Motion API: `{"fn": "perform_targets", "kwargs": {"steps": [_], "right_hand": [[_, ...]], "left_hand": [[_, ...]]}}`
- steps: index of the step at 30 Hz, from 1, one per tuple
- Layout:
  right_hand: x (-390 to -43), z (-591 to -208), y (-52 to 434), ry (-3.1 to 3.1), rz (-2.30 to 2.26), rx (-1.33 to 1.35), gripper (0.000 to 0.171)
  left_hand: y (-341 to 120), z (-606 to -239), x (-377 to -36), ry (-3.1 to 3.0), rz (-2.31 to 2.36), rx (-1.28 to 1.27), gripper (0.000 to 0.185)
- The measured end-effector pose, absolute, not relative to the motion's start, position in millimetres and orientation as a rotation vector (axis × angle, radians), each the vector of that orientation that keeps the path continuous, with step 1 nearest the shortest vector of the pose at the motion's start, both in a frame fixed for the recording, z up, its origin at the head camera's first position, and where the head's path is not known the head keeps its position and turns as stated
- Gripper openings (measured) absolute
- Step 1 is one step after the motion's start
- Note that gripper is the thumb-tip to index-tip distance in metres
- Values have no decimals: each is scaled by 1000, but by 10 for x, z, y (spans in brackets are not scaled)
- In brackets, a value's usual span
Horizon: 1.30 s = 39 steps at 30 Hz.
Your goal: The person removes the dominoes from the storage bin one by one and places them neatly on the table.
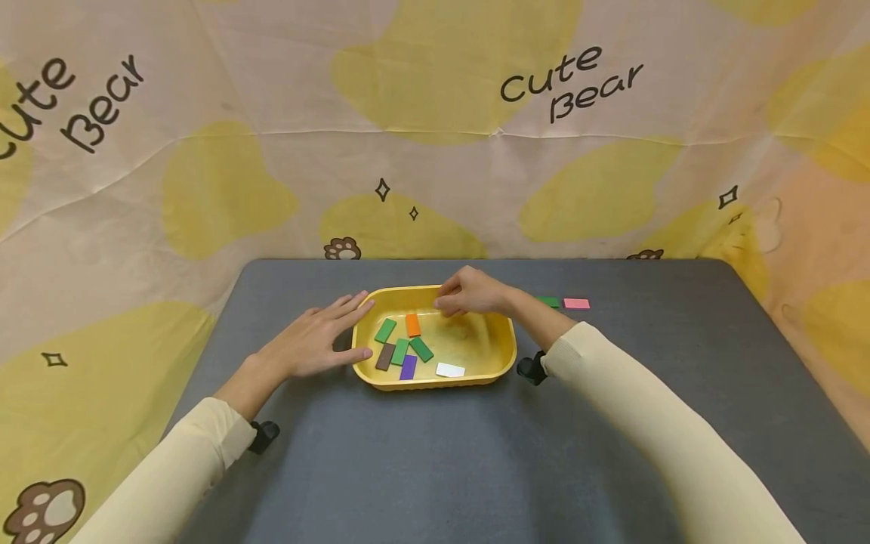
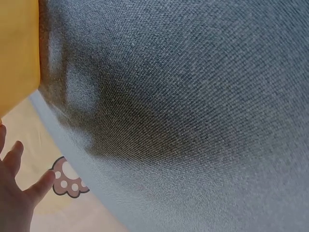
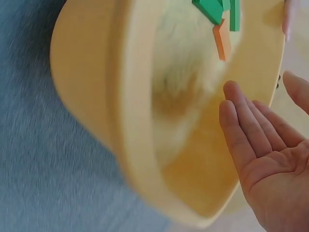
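A yellow plastic tub holds several small flat blocks, most of them grouped in its left half. Among these are an orange block, a brown block, a purple block and three green ones. Apart from the group lies a white block near the front wall. My left hand has its fingers spread at the tub's left rim. Over the back part of the tub is my right hand; the right wrist view shows its fingers extended, thumb apart, with nothing between them.
Behind my right forearm, a pink block and a partly covered green block lie on the grey table outside the tub. A patterned cloth hangs along the table's back edge.
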State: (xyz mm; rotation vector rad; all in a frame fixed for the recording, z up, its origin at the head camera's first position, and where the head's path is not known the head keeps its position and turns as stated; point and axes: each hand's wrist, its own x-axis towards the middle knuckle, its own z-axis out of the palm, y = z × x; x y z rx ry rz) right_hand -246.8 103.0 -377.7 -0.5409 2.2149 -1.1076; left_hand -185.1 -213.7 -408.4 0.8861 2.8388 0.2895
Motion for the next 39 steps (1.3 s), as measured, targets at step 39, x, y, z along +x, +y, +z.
{"fn": "perform_targets", "kwargs": {"steps": [39], "right_hand": [[-2476, -3856, 452, 2257, -915, -477, 37]], "left_hand": [[-2151, -4092, -1864, 2818, 324, 857, 88]]}}
